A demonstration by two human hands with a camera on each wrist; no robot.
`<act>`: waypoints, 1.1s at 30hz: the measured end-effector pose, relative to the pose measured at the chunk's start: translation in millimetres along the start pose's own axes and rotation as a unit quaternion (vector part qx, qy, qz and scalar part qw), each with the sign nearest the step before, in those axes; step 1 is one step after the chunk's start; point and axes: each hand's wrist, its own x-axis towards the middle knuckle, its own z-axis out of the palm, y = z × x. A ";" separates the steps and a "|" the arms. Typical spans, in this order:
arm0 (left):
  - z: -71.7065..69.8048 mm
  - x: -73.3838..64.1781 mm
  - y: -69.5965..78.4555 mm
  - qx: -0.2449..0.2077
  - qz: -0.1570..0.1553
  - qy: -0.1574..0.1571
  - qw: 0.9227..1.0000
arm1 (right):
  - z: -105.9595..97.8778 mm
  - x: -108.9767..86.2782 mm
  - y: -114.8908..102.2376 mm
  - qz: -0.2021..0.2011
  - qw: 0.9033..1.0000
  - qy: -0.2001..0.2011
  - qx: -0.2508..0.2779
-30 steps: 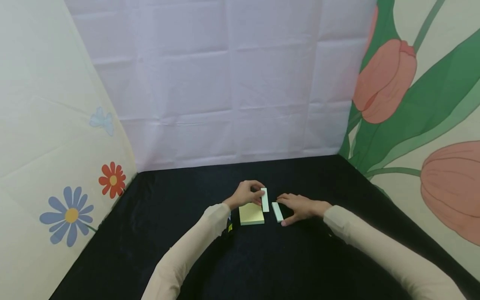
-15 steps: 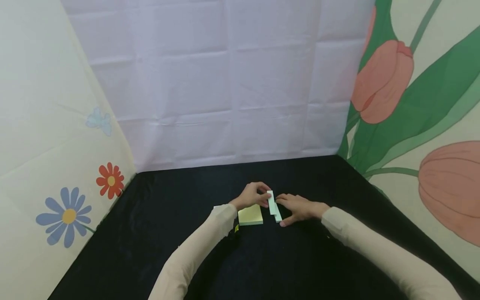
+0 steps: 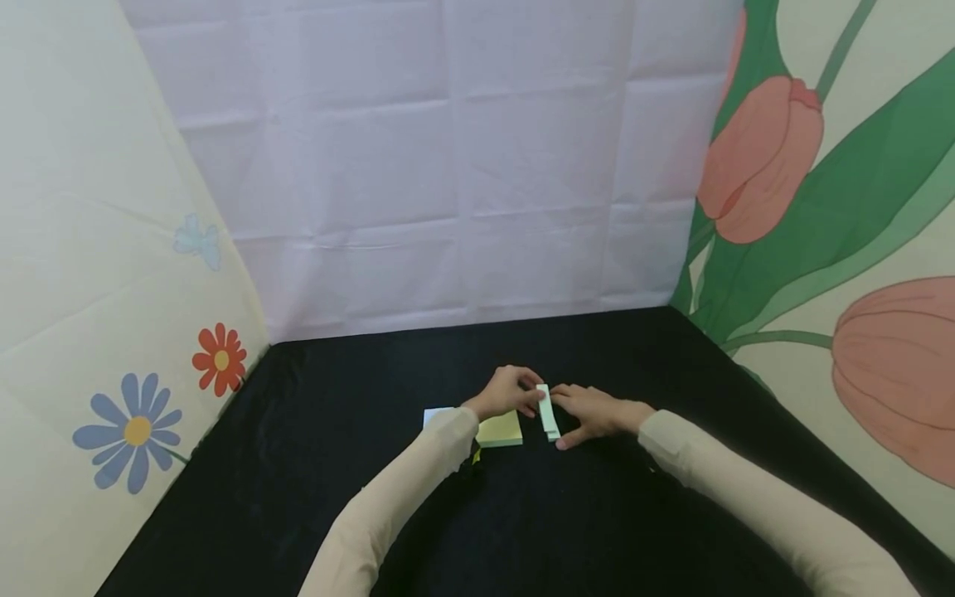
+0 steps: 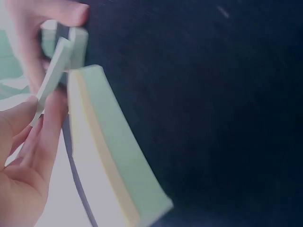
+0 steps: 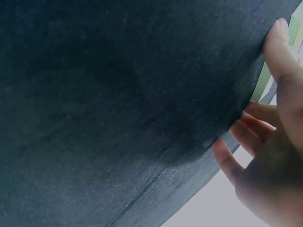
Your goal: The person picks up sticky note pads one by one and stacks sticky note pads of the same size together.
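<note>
My left hand pinches a narrow pale-green pad, which looks like slim sticky notes, between thumb and fingers. It lies over a second narrow pad on the black cloth, covering most of it in the head view. The left wrist view shows the held pad tilted, with its far end against the lower pad. My right hand rests on the cloth with thumb and fingers spread beside the lower pad. A square sticky-note pad, yellow on top and green below, sits by my left hand.
A whitish-blue item shows partly behind the left sleeve. A small yellow-green piece lies below the left wrist. The black-covered table ends at a white sheet behind, with flowered cloth on both sides.
My left hand has moved right, carrying the narrow pad from above the square pad's right edge to over the second narrow pad. The right hand has stayed almost still.
</note>
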 end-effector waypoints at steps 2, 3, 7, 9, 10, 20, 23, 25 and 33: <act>0.8 0.4 -0.3 0.069 0.012 0.000 0.998 | -0.3 -0.8 -0.7 0.000 1.000 0.001 0.000; 1.3 0.2 0.4 0.106 0.019 0.000 0.994 | -0.2 -1.0 -0.7 -0.001 1.000 0.001 -0.001; 3.4 -1.5 3.6 0.202 0.047 -0.002 0.978 | 0.3 -0.9 -0.6 -0.001 1.000 0.005 0.000; 4.2 -3.2 5.0 0.224 0.052 -0.007 0.973 | 0.8 -0.6 -0.6 -0.003 1.000 0.005 0.002; 4.5 -4.0 5.5 0.235 0.055 -0.009 0.970 | 1.0 -0.4 -0.7 -0.004 1.000 0.005 0.004; 4.3 -6.3 5.2 0.276 0.061 -0.010 0.959 | 0.5 -0.1 -3.1 -0.002 1.000 0.004 0.010; 5.1 -5.4 2.2 0.280 0.064 -0.010 0.958 | 0.4 -0.6 -3.5 -0.004 1.000 0.004 0.014; 5.6 -5.3 0.4 0.285 0.071 -0.009 0.956 | 0.6 -0.7 -3.6 -0.007 1.000 0.004 0.013; 6.9 -4.8 -0.9 0.284 0.081 -0.011 0.955 | 0.6 1.0 -2.8 -0.004 1.000 0.003 0.002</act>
